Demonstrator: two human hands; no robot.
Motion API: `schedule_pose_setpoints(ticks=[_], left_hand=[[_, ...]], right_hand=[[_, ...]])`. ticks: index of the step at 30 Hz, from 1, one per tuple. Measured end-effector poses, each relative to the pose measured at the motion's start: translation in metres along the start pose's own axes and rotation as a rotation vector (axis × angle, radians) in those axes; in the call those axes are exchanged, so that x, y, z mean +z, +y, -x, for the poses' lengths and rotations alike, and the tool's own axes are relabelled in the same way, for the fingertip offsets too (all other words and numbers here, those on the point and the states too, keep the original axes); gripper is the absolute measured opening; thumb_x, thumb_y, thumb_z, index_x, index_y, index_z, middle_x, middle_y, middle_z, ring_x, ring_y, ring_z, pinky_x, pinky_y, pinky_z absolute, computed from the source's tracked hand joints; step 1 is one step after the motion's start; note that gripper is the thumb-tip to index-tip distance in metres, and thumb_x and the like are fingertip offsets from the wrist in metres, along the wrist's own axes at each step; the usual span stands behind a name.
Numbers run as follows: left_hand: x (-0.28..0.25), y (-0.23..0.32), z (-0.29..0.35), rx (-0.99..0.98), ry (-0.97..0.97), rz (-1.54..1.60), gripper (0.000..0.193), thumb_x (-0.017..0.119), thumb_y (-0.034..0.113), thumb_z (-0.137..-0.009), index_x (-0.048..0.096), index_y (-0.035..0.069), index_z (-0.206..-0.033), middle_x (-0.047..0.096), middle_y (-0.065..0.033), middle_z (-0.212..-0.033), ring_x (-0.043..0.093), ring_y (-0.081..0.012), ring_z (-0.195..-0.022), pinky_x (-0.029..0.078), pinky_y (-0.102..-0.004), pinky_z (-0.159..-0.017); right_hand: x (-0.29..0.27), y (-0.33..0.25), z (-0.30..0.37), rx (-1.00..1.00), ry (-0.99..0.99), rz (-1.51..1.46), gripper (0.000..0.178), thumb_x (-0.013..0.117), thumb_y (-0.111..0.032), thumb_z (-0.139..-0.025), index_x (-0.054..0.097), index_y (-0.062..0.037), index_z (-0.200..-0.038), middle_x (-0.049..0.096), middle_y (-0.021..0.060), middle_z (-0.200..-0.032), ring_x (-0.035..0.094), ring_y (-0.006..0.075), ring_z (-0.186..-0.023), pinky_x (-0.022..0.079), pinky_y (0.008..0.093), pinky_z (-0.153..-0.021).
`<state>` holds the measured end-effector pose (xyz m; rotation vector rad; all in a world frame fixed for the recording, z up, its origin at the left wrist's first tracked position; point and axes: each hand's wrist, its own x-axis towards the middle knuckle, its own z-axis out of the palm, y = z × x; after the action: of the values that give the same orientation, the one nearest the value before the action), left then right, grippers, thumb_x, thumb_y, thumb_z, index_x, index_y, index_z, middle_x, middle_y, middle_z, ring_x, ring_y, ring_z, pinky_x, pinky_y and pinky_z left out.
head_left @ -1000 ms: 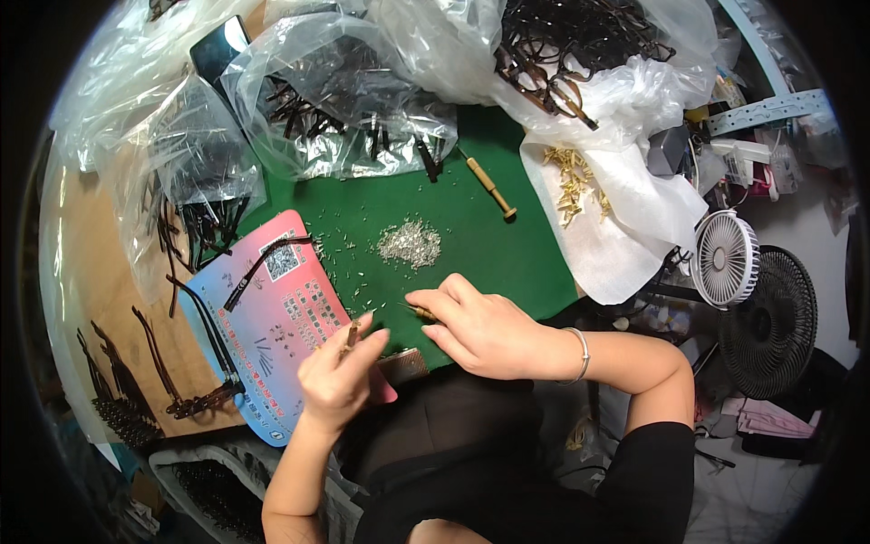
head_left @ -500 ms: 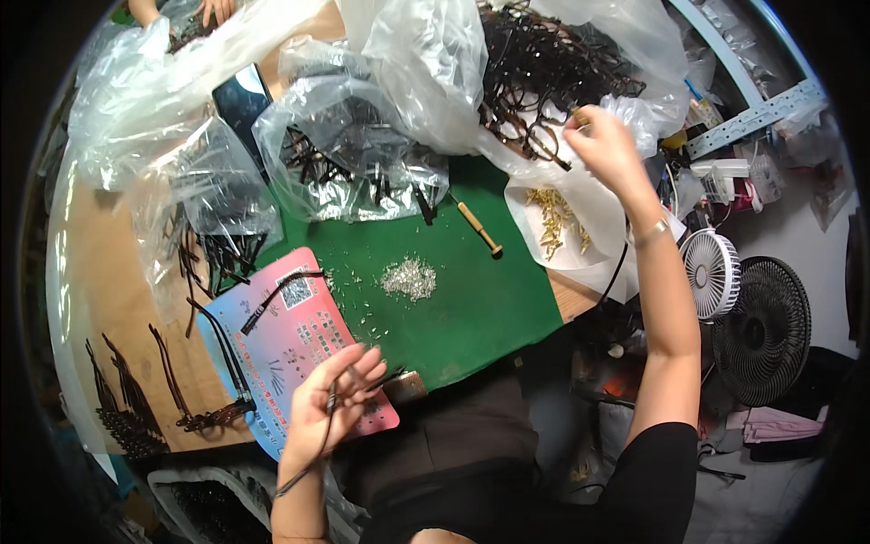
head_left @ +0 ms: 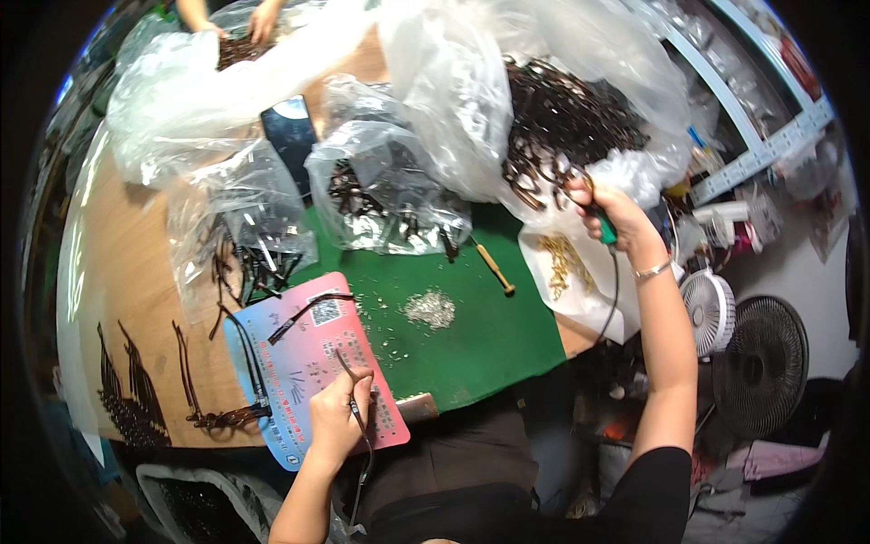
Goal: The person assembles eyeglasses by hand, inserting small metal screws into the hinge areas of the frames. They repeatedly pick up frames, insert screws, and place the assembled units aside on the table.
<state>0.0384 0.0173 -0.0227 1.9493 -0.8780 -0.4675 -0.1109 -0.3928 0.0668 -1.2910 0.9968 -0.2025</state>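
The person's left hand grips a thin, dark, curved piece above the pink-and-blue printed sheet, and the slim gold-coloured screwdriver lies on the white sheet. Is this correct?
No: the head view shows the slim gold-coloured screwdriver lying on the green mat instead. The left hand does grip the dark piece above the printed sheet.

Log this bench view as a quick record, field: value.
Left hand: grip closed on a dark thin piece, over the pink-blue card
Right hand: grip closed on a green-handled item, nearest the dark glasses frames
Green mat: heap of small silvery pieces; brass-coloured screwdriver to its right
White sheet: gold-coloured pieces
Far side: phone between clear bags; another person's hands
Right edge: white fan, black fan
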Motion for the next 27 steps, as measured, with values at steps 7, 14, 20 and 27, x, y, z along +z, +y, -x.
schedule_pose_setpoints(ticks=[7, 14, 20, 27], left_hand=[[0.007, -0.014, 0.0, 0.184, 0.123, -0.111, 0.005, 0.06, 0.004, -0.083, 0.063, 0.003, -0.087, 0.065, -0.0115, -0.074, 0.064, -0.0276, -0.062, 0.05, -0.0334, -0.056], [0.007, -0.014, 0.001, 0.195, 0.207, -0.069, 0.005, 0.062, 0.003, -0.081, 0.064, 0.0, -0.085, 0.066, -0.0128, -0.078, 0.065, -0.0275, -0.065, 0.052, -0.0321, -0.06], [0.014, -0.019, 0.003, 0.181, 0.214, -0.009, 0.009, 0.053, -0.002, -0.084, 0.062, -0.002, -0.086, 0.063, -0.0125, -0.07, 0.063, -0.0206, -0.059, 0.049, -0.0288, -0.055], [0.012, -0.012, 0.003, 0.144, 0.237, -0.047, 0.005, 0.059, 0.002, -0.081, 0.063, -0.001, -0.082, 0.064, -0.0137, -0.073, 0.063, -0.0273, -0.061, 0.05, -0.0329, -0.06]], right_hand=[[-0.017, 0.025, -0.023, -0.032, -0.328, -0.79, 0.026, 0.051, -0.012, -0.087, 0.052, -0.0114, -0.113, 0.053, 0.0023, -0.071, 0.042, 0.009, -0.046, 0.036, 0.0225, -0.041], [0.008, 0.02, -0.045, -0.215, -0.487, -0.81, 0.041, 0.05, -0.016, -0.091, 0.045, -0.0099, -0.131, 0.064, 0.0092, -0.096, 0.047, 0.0096, -0.051, 0.042, 0.0228, -0.046], [0.005, 0.004, -0.033, -0.176, -0.05, -0.744, 0.025, 0.057, -0.023, -0.09, 0.059, -0.0085, -0.111, 0.069, 0.0001, -0.093, 0.043, 0.0054, -0.044, 0.041, 0.0201, -0.043], [0.003, -0.004, -0.016, -0.231, 0.079, -0.658, 0.017, 0.059, -0.028, -0.091, 0.058, -0.0111, -0.094, 0.053, -0.0024, -0.066, 0.045, 0.0072, -0.045, 0.043, 0.0206, -0.04]])
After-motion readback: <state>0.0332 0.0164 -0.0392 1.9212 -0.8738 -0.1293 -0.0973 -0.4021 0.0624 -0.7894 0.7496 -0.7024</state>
